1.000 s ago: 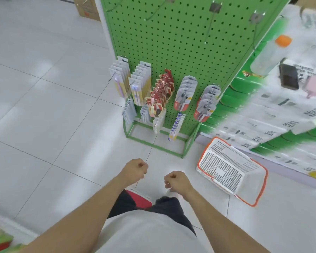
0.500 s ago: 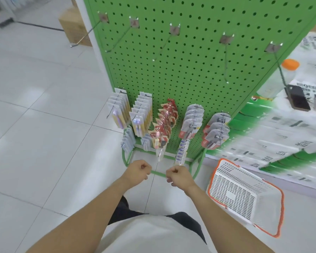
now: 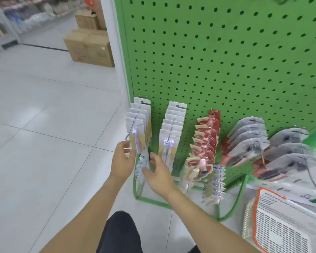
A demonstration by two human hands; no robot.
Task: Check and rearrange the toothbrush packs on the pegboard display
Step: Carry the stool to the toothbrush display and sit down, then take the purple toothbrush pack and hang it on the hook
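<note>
A green pegboard carries rows of toothbrush packs on hooks. My left hand pinches the lower edge of the front pack in the leftmost white row. My right hand reaches under that row, thumb and fingers curled round small clear packs on the lower hook. A second white row hangs to the right of my right hand. Further right hang red packs and grey packs. More packs hang on the lowest hooks. Everything is motion-blurred.
A white and orange shopping basket lies on the floor at the lower right. The display's green base frame stands on white tiles. Cardboard boxes are stacked behind the display's left edge. My dark-trousered knee shows at the bottom.
I have moved closer and lower to the display. Both hands, held as empty fists before, have reached forward to the leftmost packs and taken hold of them.
</note>
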